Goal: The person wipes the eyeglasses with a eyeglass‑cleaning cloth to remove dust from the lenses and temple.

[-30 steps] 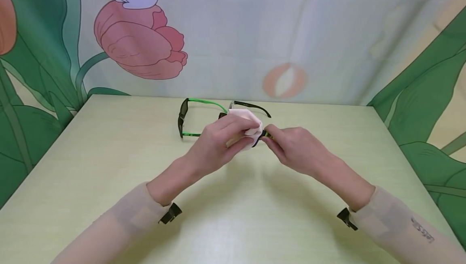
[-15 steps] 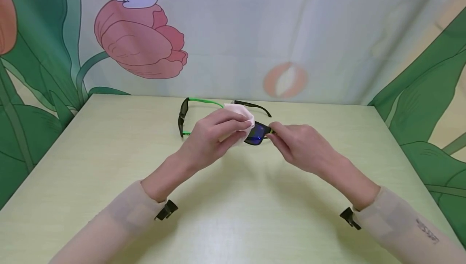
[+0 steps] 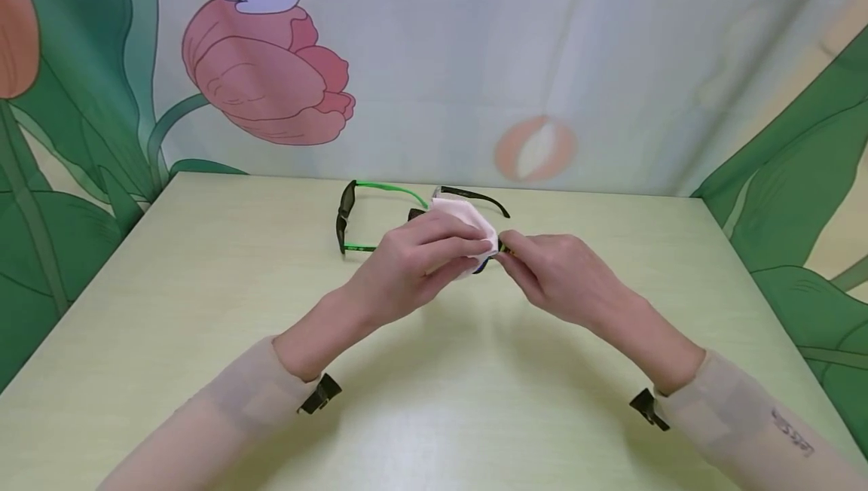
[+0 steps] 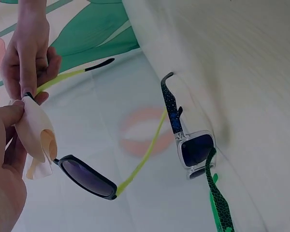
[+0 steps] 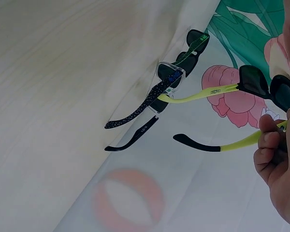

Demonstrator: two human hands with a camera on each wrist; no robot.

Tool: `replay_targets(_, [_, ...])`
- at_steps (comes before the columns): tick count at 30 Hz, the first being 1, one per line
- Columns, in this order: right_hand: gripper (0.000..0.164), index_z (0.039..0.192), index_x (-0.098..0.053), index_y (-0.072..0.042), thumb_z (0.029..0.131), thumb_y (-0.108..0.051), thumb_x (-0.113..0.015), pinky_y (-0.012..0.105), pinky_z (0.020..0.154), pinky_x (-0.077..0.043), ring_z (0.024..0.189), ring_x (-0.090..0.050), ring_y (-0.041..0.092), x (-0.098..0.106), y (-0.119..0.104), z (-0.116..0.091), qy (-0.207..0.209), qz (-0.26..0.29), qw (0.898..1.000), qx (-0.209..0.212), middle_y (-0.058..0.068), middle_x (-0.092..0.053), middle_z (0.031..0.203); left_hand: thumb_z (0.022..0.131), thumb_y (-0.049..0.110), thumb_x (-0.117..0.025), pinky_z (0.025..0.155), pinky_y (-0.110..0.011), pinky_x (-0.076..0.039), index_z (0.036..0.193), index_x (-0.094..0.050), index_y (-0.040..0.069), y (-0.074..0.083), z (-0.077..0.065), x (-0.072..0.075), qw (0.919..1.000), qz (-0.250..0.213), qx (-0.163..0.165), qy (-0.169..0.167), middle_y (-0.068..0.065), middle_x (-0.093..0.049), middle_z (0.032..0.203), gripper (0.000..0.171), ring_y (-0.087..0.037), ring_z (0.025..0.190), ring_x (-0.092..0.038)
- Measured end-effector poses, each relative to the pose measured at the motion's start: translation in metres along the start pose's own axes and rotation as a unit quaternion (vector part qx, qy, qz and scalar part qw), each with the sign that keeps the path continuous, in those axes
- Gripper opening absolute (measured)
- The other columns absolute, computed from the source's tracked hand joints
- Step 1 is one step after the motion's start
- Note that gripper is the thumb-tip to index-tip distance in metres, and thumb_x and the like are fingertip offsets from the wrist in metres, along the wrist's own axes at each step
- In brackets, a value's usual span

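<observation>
My left hand [image 3: 410, 265] pinches a whitish-pink cloth [image 3: 463, 214] folded over one lens of a pair of sunglasses [image 4: 89, 179]. These have a black frame, dark lenses and yellow-green temples with black tips. At the hinge end beside the cloth, my right hand [image 3: 563, 272] grips the frame between thumb and fingers. The other lens is bare and hangs tilted in the left wrist view, its temple stretching away. In the head view the hands and cloth hide most of this pair, with only a blue lens edge showing below the cloth.
Behind the hands on the pale table [image 3: 203, 272] lie sunglasses with green temples [image 3: 344, 216]. Next to them is a clear-framed pair [image 4: 197, 151] with dark speckled temples. A printed curtain [image 3: 420, 62] hangs along the table's far edge.
Half a second ago the cloth had slid left, baring a blue lens by my right hand. Now my left hand and cloth are back to the right, over that lens. My right hand stays nearly still.
</observation>
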State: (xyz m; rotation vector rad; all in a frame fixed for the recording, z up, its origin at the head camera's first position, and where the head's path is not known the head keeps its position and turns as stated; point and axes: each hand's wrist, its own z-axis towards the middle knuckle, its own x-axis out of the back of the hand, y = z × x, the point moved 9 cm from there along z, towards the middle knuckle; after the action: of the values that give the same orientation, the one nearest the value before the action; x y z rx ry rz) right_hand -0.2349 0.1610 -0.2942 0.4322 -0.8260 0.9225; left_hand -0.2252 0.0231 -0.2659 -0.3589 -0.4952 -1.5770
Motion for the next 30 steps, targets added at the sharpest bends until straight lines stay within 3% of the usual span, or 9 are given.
replay_targets(7, [0.039, 0.097, -0.058, -0.006, 0.113, -0.034, -0.035, 0.024, 0.044, -0.031, 0.048, -0.030, 0.007, 0.001, 0.000, -0.001, 0.011, -0.003, 1.000, 0.003, -0.007, -0.038, 0.058, 0.083, -0.007, -0.081, 0.099, -0.032, -0.052, 0.112, -0.072, 0.001, 0.001, -0.001, -0.004, 0.9986, 0.051, 0.011, -0.013, -0.008, -0.070, 0.109, 0.032, -0.023, 0.106, -0.067])
replay_targets(15, [0.042, 0.096, -0.056, -0.006, 0.113, -0.037, -0.033, 0.023, 0.044, -0.030, 0.048, -0.029, 0.007, 0.001, 0.002, -0.002, 0.003, -0.012, 1.000, -0.006, -0.008, -0.037, 0.058, 0.083, -0.006, -0.081, 0.100, -0.034, -0.051, 0.108, -0.075, 0.001, -0.003, -0.003, -0.003, 0.9961, 0.075, 0.039, -0.024, -0.007, -0.071, 0.112, 0.026, -0.024, 0.109, -0.067])
replay_targets(29, [0.046, 0.101, -0.057, -0.004, 0.113, -0.039, -0.029, 0.024, 0.044, -0.031, 0.048, -0.034, 0.007, 0.002, 0.005, -0.005, -0.011, -0.018, 1.000, -0.023, -0.007, -0.041, 0.060, 0.087, -0.009, -0.076, 0.097, -0.028, -0.051, 0.109, -0.073, 0.000, -0.013, -0.006, 0.004, 0.9981, 0.031, 0.053, -0.006, -0.011, -0.066, 0.115, 0.023, -0.029, 0.116, -0.063])
replay_targets(30, [0.040, 0.101, -0.057, -0.004, 0.113, -0.035, -0.035, 0.024, 0.044, -0.032, 0.048, -0.034, 0.007, 0.002, 0.005, -0.005, -0.014, -0.016, 0.999, -0.024, -0.006, -0.042, 0.060, 0.087, -0.008, -0.076, 0.097, -0.028, -0.051, 0.109, -0.073, 0.001, -0.014, -0.007, 0.004, 0.9979, 0.032, 0.056, -0.006, -0.011, -0.066, 0.115, 0.024, -0.028, 0.116, -0.063])
